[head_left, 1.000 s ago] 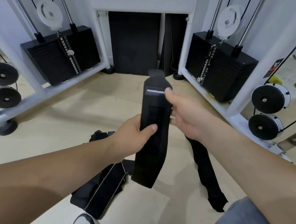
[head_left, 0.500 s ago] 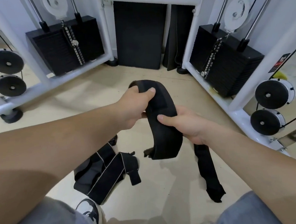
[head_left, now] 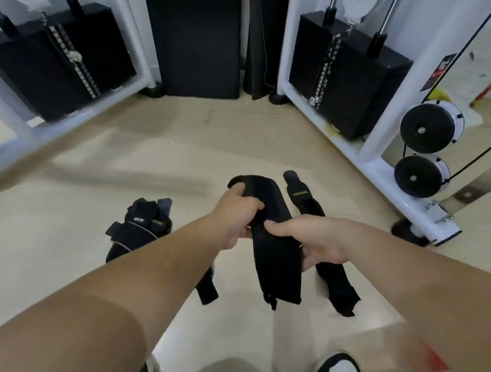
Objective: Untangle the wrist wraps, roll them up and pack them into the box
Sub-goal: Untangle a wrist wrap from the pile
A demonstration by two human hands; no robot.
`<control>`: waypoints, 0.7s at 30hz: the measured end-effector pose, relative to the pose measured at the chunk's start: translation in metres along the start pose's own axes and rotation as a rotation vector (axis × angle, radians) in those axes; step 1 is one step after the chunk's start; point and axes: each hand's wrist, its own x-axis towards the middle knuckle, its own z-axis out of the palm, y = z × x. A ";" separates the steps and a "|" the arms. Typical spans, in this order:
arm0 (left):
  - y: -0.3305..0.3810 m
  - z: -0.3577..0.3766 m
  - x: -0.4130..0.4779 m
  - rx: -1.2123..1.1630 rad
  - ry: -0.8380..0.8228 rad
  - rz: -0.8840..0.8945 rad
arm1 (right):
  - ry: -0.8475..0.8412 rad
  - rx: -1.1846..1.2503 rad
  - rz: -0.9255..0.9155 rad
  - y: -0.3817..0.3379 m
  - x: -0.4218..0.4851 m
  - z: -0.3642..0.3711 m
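At frame centre the wrist wrap [head_left: 276, 265], a loose arch half a second ago, now hangs doubled; left hand [head_left: 234, 215] curls round its fold; right hand [head_left: 320, 238] pinches it midway; rolling seems begun.

Open floor [head_left: 178, 161] runs ahead to the white machine frame [head_left: 321, 122] and weight stacks [head_left: 355, 70], while nearer, the heap of wraps [head_left: 136, 225] at left, the hanging wrist wrap [head_left: 272, 256] in the middle and a loose wrap [head_left: 303, 202] at right leave narrow lanes between.
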 end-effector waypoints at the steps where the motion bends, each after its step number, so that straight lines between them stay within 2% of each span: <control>1: -0.011 0.004 0.009 -0.009 -0.006 -0.017 | -0.025 0.021 0.021 0.011 0.006 -0.004; 4: -0.036 0.008 0.036 -0.026 -0.019 -0.075 | -0.088 0.040 0.077 0.048 0.035 -0.007; 6: -0.046 0.010 0.058 -0.015 -0.011 -0.112 | -0.071 0.059 0.104 0.071 0.058 -0.006; 11: -0.038 0.016 0.121 -0.032 -0.038 -0.086 | 0.019 0.428 0.073 0.080 0.099 -0.015; 14: -0.019 0.019 0.158 -0.023 -0.055 -0.012 | 0.047 0.541 0.075 0.065 0.115 -0.026; 17: -0.022 0.017 0.190 -0.090 0.009 0.014 | 0.177 0.469 0.148 0.058 0.148 -0.035; 19: -0.044 0.012 0.200 -0.138 0.058 -0.083 | 0.211 0.430 0.194 0.059 0.170 -0.037; 21: -0.076 0.009 0.200 -0.067 0.062 -0.205 | 0.265 0.414 0.207 0.068 0.193 -0.039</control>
